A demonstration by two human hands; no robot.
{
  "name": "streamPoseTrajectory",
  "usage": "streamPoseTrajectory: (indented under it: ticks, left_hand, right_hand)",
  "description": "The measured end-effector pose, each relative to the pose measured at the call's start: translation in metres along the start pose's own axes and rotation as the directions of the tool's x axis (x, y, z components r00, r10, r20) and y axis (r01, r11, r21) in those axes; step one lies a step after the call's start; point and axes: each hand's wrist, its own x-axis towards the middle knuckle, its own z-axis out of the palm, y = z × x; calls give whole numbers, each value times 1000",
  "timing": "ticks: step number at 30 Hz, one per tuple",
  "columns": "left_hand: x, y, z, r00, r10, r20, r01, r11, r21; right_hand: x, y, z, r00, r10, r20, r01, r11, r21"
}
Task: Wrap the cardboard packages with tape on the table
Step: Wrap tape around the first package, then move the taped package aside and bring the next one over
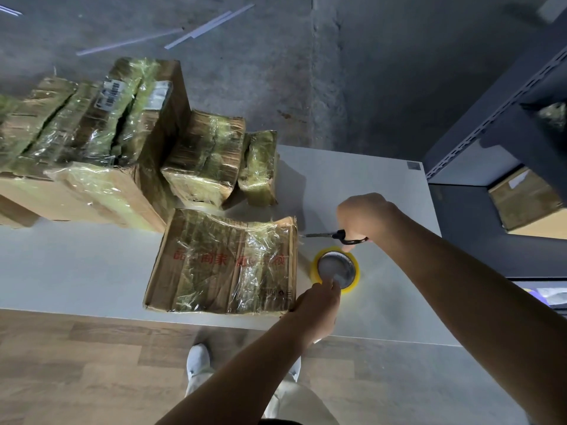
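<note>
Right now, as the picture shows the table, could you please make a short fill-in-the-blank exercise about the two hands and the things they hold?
1. The right hand grips a pair of ____ with black handles.
2. The left hand holds a tape roll whose colour is ____.
3. The characters printed on the flat package nearest the person are ____.

Missing words: scissors; yellow; red.

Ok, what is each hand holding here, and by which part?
The right hand holds the scissors by their black handles, blades pointing toward the package. The left hand has its grip on the near rim of the yellow tape roll.
</note>
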Motion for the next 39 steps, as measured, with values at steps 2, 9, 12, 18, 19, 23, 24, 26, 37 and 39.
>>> streamPoseTrajectory:
  ticks: [2, 9, 12, 18, 19, 23, 24, 26, 37, 39]
  left_hand:
    - [1, 1, -2, 1000, 0, 6, 0, 1000, -4]
    - [3, 2, -4, 999, 43, 6, -43, 997, -67]
    - [6, 2, -8, 999, 31, 11, -30, 996, -90]
    - [6, 3, -10, 999, 43, 5, -42, 993, -108]
    - [7, 4, -10, 999, 46, 0, -45, 993, -106]
    - [12, 9, -10, 1000, 31, 1, -31, 994, -103]
    - [13, 11, -10, 1000, 26, 6, -25, 994, -104]
    - [12, 17, -13, 1000, 20, 23, -18, 996, -88]
    - [19, -13, -89, 842, 55, -537, -130, 986, -102]
    - [25, -33, -100, 813, 12, -582, -81, 992, -93]
  right_hand:
    - [1, 4, 4, 999, 22, 45, -22, 1000, 14]
    - [13, 16, 19, 1000, -16, 21, 13, 991, 134]
    - [16, 33, 32, 998, -40, 56, 27, 975, 220]
    - [20, 64, 74, 998, 69, 10, -68, 916, 396]
    - [24, 65, 80, 993, 115, -20, -95, 897, 433]
    - [47, 61, 103, 964, 247, -101, -165, 849, 501]
    - [53, 60, 108, 954, 277, -118, -183, 844, 505]
    - [64, 60, 120, 932, 331, -147, -212, 828, 520]
    - [81, 48, 140, 950, 284, -129, -213, 893, 396]
    - [80, 44, 140, 945, 277, -173, -186, 891, 413]
